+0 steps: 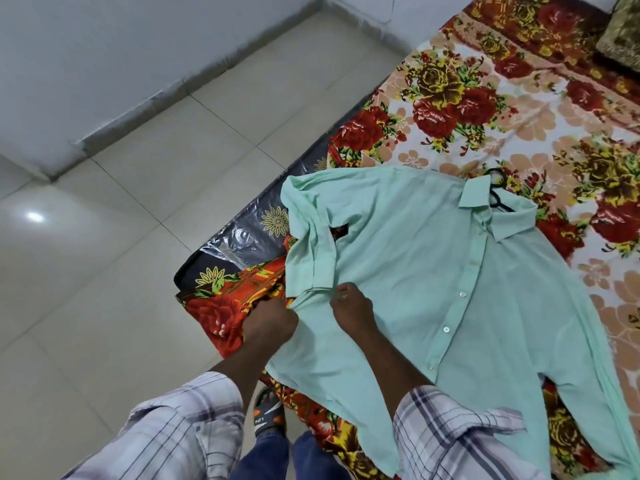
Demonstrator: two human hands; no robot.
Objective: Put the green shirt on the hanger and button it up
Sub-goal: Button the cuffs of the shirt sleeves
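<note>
A mint-green button-up cotton shirt (415, 271) is spread front-up on a floral bedspread (519, 116), collar aimed at 1 o'clock, hem trailing toward 6. Placket's laid closed, small white buttons showing. One sleeve is folded in at 10 o'clock. A thin black hanger (497, 201) is tucked inside, hook poking past the collar.

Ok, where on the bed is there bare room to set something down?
Bare bedspread lies beyond the collar, up to the cushion, and in a strip right of the green shirt. Crowded at the near edge: left hand, right hand, folded sleeve.
</note>
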